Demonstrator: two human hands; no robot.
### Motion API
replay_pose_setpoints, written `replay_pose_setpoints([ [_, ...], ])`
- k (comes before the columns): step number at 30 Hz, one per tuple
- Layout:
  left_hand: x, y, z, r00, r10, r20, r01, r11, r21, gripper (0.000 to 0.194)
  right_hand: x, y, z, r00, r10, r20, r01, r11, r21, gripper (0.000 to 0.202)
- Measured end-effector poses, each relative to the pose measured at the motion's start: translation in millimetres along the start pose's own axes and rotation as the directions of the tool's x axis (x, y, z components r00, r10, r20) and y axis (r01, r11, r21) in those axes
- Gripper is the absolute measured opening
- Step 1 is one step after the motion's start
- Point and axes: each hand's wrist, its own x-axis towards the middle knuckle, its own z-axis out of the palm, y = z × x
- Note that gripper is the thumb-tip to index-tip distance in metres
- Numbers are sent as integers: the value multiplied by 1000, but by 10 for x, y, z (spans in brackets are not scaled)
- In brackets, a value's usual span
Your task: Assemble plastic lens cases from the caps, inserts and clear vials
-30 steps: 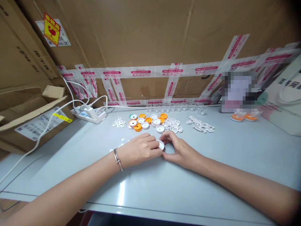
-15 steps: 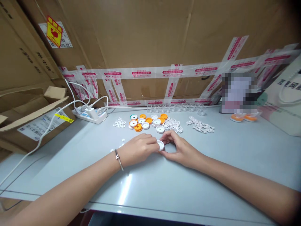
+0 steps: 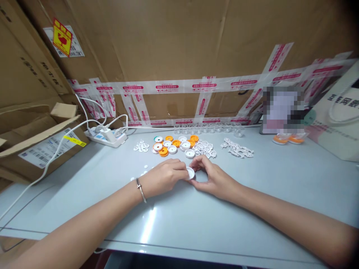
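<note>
Between both hands, just above the grey table (image 3: 224, 228), a round white cap (image 3: 190, 173) is tilted toward the camera. My right hand (image 3: 211, 175) grips its right side between thumb and fingers. The closed fingers of my left hand (image 3: 168, 173) are at the cap's left side and cover part of it. Past the hands lie several orange and white round caps (image 3: 176, 143), with a pile of white cut-out pieces (image 3: 206, 148) to their right. Small white discs (image 3: 141, 145) form a heap on the left, and a few more lie by my left wrist.
Clear small cups (image 3: 209, 128) stand in a row at the back. A power strip (image 3: 108, 137) with white cables and an open cardboard box (image 3: 42, 145) are on the left. More white pieces (image 3: 238, 148), orange-and-white items (image 3: 288, 138) and a blurred-out upright object (image 3: 282, 110) are on the right.
The whole view has shifted slightly. Both hands keep nearly the same hold on the white cap.
</note>
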Motion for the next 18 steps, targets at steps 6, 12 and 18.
replay_pose_setpoints([
  [6, -14, -22, -63, 999, -36, 31, 39, 994, -100, 26, 3, 21, -15, 1000, 8, 10, -9, 999, 32, 34],
  [12, -58, -40, -57, 999, -48, -6, 48, 996, -77, 24, -8, -19, -61, 999, 1, 34, -5, 995, 101, 30],
  [18, -79, -4, -89, 995, -95, -6, 94, 991, -96, 19, 55, -18, -620, 969, 90, -230, -102, 994, -38, 19],
])
